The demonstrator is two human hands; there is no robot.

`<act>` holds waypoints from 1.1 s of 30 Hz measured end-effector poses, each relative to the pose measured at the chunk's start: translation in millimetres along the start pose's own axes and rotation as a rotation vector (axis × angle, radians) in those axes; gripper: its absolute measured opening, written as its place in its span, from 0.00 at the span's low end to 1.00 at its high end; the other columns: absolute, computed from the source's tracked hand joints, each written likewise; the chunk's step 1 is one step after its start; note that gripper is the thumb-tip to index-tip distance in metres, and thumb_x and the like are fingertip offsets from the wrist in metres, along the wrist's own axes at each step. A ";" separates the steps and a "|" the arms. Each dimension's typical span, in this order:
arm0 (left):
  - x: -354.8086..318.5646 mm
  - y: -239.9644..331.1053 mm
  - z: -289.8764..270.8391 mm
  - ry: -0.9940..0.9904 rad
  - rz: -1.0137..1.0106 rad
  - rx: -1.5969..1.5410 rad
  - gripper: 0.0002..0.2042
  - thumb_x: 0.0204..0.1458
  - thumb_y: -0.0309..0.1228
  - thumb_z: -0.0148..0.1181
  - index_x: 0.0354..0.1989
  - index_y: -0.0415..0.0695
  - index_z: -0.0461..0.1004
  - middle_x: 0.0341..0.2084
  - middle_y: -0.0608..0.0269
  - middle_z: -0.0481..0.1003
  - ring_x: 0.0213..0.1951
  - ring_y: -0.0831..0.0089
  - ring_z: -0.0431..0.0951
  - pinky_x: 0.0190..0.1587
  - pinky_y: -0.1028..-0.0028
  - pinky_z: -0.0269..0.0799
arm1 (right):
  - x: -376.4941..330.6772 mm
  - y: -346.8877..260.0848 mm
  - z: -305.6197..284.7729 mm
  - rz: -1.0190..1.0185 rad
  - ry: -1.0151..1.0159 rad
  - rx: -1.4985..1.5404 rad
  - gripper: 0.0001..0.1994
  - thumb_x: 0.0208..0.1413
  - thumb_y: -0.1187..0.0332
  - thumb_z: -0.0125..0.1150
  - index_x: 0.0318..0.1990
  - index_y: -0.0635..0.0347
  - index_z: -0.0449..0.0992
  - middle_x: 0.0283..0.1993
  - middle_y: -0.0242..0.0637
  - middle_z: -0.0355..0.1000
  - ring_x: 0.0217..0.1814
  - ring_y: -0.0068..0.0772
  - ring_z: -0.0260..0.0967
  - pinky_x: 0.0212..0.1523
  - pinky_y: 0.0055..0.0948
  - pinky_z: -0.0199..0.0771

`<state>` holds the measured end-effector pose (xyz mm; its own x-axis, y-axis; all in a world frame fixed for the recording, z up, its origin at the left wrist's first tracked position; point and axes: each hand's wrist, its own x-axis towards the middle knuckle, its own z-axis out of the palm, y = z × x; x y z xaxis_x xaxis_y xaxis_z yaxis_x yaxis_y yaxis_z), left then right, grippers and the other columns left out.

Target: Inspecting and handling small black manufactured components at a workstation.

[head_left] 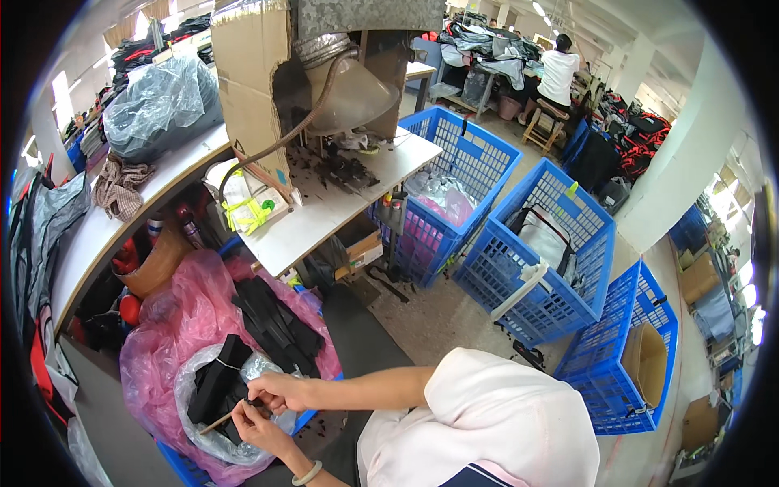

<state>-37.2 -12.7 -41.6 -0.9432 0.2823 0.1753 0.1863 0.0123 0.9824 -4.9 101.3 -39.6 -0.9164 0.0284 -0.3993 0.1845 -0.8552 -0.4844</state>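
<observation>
Crate (pixel 180 464), blue, shows only at its edges beneath a loose pink plastic bag (pixel 187 300), whose slack folds are best kept pushed outward, clear of the fingers. Inside the bag, a stack of black strips (pixel 280 326) lies beyond the hands, and a clear plastic bag (pixel 185 381) opens just beside them, holding a black bundle (pixel 213 381) banded with a pale tie. The right hand (pixel 280 393) is closed in a pinch at a small dark piece, and the left hand (pixel 254 424) pinches close by, gripping a thin brown stick (pixel 215 424) that points out over the clear bag. Steadying the left grip while the right does the fine work should help (the fingers hide the exact contact). The small dark piece (pixel 255 402), between the fingertips, wants a light, firm hold.
</observation>
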 end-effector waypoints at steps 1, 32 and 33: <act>-1.4 -0.3 0.6 -0.011 -0.005 0.009 0.07 0.58 0.29 0.50 0.33 0.38 0.69 0.20 0.69 0.68 0.21 0.84 0.65 0.22 0.83 0.59 | -0.3 -6.9 1.2 0.006 -0.030 -0.172 0.14 0.45 0.66 0.56 0.12 0.50 0.62 0.13 0.24 0.55 0.11 0.16 0.45 0.14 0.22 0.42; -2.2 10.7 -14.2 -0.056 -0.523 -1.216 0.10 0.56 0.32 0.53 0.40 0.38 0.71 0.34 0.62 0.74 0.33 0.76 0.71 0.38 0.78 0.66 | -28.6 -21.1 41.3 -0.330 -0.232 -0.319 0.14 0.41 0.79 0.60 0.38 0.64 0.67 0.27 0.33 0.68 0.21 0.19 0.64 0.20 0.18 0.65; -4.7 22.6 -10.1 -0.058 -0.521 -1.221 0.10 0.56 0.32 0.53 0.40 0.38 0.71 0.34 0.62 0.74 0.33 0.76 0.71 0.38 0.78 0.66 | -25.8 -19.3 38.0 -0.331 -0.231 -0.325 0.14 0.41 0.79 0.60 0.38 0.64 0.67 0.27 0.33 0.68 0.21 0.19 0.64 0.20 0.18 0.65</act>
<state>-31.4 -23.5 -19.5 -0.8096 0.5481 -0.2101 -0.5850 -0.7241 0.3652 1.7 97.4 9.6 -0.9920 0.1244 -0.0191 -0.0619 -0.6138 -0.7870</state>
